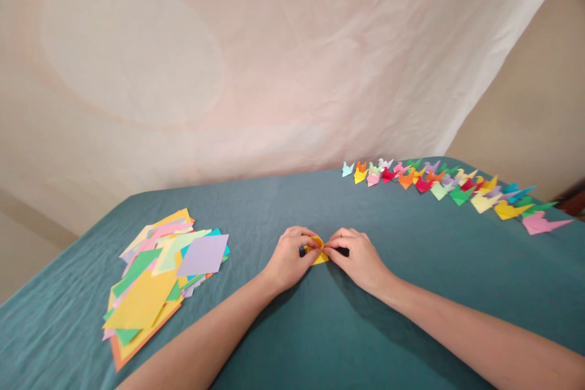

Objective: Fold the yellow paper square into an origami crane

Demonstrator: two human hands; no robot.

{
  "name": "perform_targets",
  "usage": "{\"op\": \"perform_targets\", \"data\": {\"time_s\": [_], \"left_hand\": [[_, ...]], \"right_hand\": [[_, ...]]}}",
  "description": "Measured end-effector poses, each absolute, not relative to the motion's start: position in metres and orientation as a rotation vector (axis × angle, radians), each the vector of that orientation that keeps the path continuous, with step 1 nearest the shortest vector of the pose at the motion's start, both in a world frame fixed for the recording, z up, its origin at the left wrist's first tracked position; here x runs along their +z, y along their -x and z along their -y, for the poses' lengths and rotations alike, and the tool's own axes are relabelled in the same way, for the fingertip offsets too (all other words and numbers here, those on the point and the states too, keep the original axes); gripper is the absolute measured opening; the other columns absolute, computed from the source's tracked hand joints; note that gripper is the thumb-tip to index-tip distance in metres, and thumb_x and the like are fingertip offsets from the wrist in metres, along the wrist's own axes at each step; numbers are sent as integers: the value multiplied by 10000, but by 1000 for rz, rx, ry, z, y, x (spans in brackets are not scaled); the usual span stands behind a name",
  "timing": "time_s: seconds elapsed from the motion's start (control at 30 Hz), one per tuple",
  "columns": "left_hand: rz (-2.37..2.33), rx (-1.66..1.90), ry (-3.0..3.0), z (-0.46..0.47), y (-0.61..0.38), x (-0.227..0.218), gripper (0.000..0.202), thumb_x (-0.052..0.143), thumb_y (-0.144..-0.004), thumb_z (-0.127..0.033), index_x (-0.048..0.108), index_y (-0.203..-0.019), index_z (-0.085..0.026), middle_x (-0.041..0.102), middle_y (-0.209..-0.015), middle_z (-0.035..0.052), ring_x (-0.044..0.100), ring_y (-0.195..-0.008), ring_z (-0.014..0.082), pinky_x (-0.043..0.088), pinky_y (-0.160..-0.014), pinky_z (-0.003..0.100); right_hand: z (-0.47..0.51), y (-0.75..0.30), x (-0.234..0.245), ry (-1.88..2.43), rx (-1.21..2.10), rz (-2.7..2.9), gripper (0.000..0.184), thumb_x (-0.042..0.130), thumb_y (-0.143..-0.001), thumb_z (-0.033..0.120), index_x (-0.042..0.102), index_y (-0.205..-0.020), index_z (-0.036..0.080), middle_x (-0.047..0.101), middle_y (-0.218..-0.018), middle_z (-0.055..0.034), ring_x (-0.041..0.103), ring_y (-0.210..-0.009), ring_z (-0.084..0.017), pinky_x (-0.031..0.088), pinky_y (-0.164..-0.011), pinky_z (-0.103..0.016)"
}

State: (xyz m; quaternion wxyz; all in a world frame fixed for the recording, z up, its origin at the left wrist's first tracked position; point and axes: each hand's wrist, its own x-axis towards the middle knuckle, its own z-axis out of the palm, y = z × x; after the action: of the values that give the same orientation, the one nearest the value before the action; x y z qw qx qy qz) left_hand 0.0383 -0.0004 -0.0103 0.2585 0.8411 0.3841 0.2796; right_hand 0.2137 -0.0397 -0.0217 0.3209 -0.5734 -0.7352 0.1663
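Observation:
A small piece of folded yellow origami paper (320, 256) is held between my two hands near the middle of the table. My left hand (292, 256) pinches its left side with thumb and fingers. On the other side, my right hand (355, 256) grips the right edge between thumb and forefinger. Part of the paper is covered by my fingers, so its exact folded shape is hard to make out.
To the left lies a loose pile of coloured paper squares (141, 301), with a lilac square (203, 255) on top. Rows of folded paper cranes (482, 201) stand along the back right. A teal cloth (256, 213) covers the table; a pale sheet (283, 73) hangs behind.

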Motion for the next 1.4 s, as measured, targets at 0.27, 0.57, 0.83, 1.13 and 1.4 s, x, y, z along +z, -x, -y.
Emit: {"op": "perform_targets", "data": {"time_s": [0.27, 0.57, 0.83, 1.13, 1.4], "left_hand": [[-1062, 723, -2275, 2, -36, -11, 90, 606, -761, -210, 696, -768, -213, 646, -993, 34, 553, -982, 187, 402, -922, 333], [-1082, 680, -2311, 2, -36, -12, 115, 592, -751, -189, 701, -774, -221, 636, -1019, 35, 555, -991, 193, 403, -926, 339], [-1168, 643, -2410, 9, -35, -7, 127, 578, -763, -207, 689, -822, -225, 605, -1030, 44, 526, -1002, 219, 403, -908, 360], [-1233, 624, -2428, 10, -34, -2, 75, 600, -757, -246, 659, -741, -202, 603, -1025, 49, 519, -997, 228, 410, -873, 359], [-1198, 591, -2396, 7, -33, -5, 77, 586, -758, -223, 656, -726, -212, 610, -1036, 20, 525, -1007, 211, 390, -904, 350]], "right_hand": [[39, -213, -23, 1517, 433, 1932, 144, 581, -818, 238, 707, -755, 265, 661, -832, 4, 559, -804, -169, 365, -771, -334], [38, -214, -22, 1519, 414, 1958, 132, 581, -815, 252, 708, -781, 266, 665, -842, -4, 571, -814, -176, 375, -765, -337], [35, -215, -22, 1480, 450, 1952, 116, 596, -809, 267, 711, -827, 272, 663, -871, -7, 581, -830, -180, 376, -772, -339], [35, -214, -21, 1495, 444, 1970, 125, 588, -819, 261, 710, -840, 274, 659, -882, -2, 575, -843, -176, 368, -778, -337], [35, -214, -22, 1465, 466, 1936, 121, 594, -811, 228, 707, -833, 264, 657, -883, 0, 583, -845, -168, 370, -790, -325]]}}
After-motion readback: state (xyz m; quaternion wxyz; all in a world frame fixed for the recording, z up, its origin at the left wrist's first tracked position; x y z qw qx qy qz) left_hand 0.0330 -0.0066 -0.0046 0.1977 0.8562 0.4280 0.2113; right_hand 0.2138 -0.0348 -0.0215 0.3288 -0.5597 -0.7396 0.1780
